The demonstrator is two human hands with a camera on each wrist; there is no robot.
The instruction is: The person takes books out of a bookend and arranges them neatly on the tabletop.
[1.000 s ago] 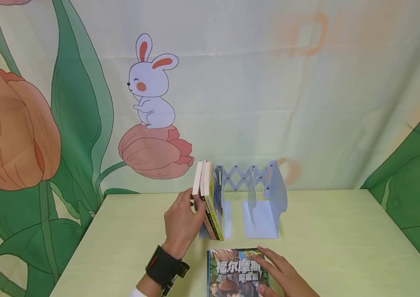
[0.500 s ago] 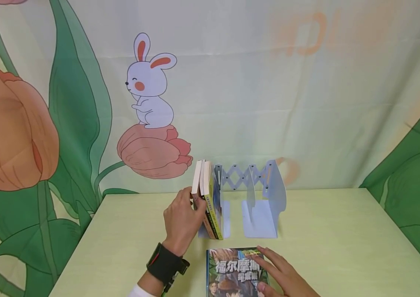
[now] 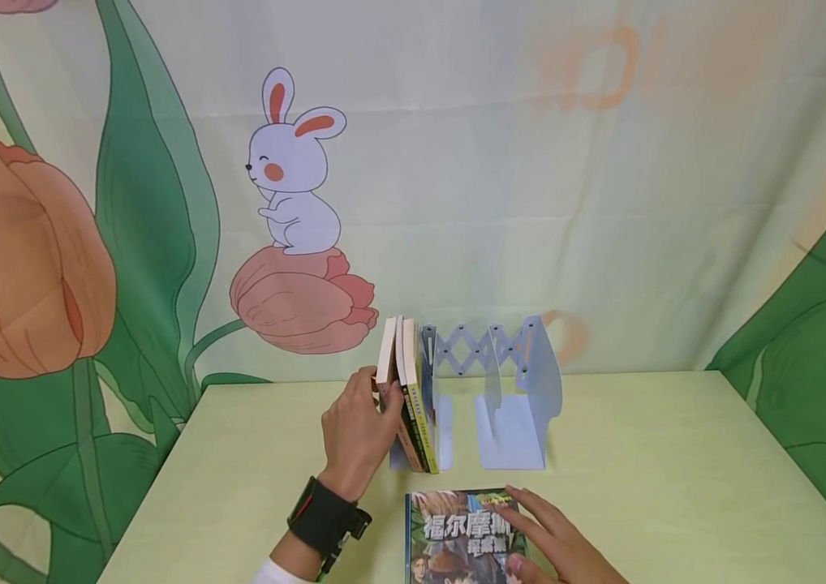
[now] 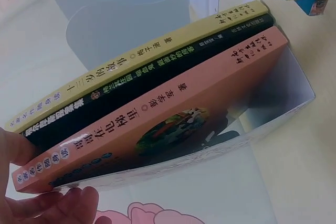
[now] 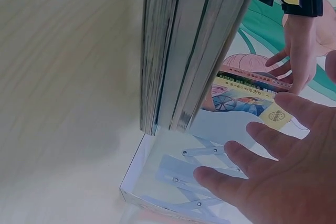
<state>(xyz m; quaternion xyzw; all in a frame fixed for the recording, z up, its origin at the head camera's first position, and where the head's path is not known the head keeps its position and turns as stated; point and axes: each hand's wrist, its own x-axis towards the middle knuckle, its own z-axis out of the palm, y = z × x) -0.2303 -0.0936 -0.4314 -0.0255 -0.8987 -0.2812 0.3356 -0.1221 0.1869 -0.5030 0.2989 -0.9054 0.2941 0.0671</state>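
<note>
Left grip (image 3: 359, 434) pinches the pink book (image 4: 152, 109) leftmost in the bookend (image 3: 518, 442); right grip (image 3: 555, 539), straight-fingered, is at stacked books (image 3: 449, 531) before it.

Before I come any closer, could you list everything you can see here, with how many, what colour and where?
pink book: one, pink, leftmost in the rack
black book: one, black, between pink and yellow
yellow book: one, yellow, right of the black
rack: one, pale blue, on the table
stack: several books, multicoloured top cover, in front of the rack
table: one, pale yellow-green, below everything
backdrop: one, pale with printed rabbit and tulips, behind the table
wristband: one, black, left wrist
sleeve: one, white, left forearm
left hand: one, bare, gripping the pink book
right hand: one, bare, at the stack's right side
</note>
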